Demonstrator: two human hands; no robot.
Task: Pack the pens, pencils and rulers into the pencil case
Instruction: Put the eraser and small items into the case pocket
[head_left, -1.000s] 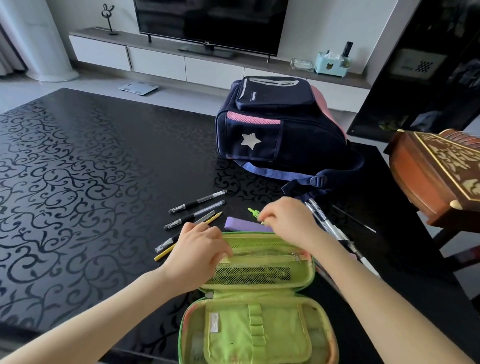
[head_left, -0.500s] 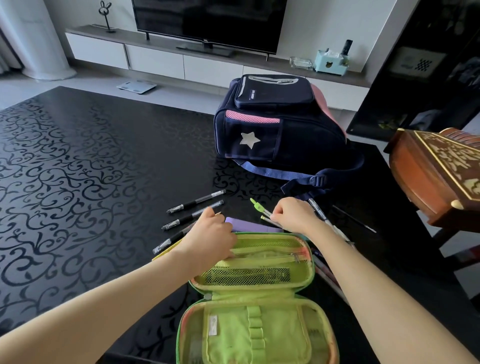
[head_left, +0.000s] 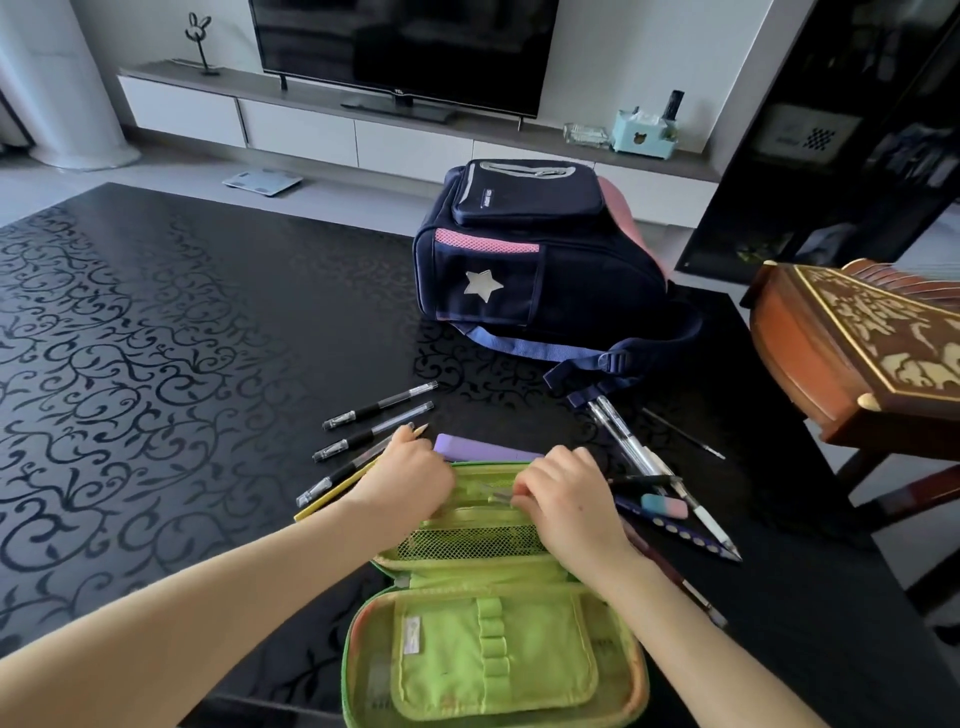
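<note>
The open green pencil case (head_left: 493, 654) lies at the table's near edge, with its mesh-pocket half (head_left: 467, 543) farther from me. My left hand (head_left: 410, 480) grips the far left rim of that half. My right hand (head_left: 566, 499) is over the upper pocket and pinches a thin pen (head_left: 496, 498), whose tip lies inside the pocket opening. Three black gel pens (head_left: 379, 405) and a yellow pencil (head_left: 332, 501) lie to the left of the case. More pens (head_left: 623, 441), a dotted blue pencil (head_left: 691, 538) and a pink-blue eraser (head_left: 665, 506) lie on the right.
A purple box (head_left: 483, 449) sits just behind the case. A navy backpack (head_left: 535, 270) stands farther back on the black patterned table (head_left: 156, 338), and a thin refill (head_left: 683, 434) lies at the right. An inlaid wooden chair (head_left: 857, 353) stands off the right edge.
My right hand has carried the thin green-ended pen from behind the case down into the upper pocket. My left hand slid slightly right along the case rim.
</note>
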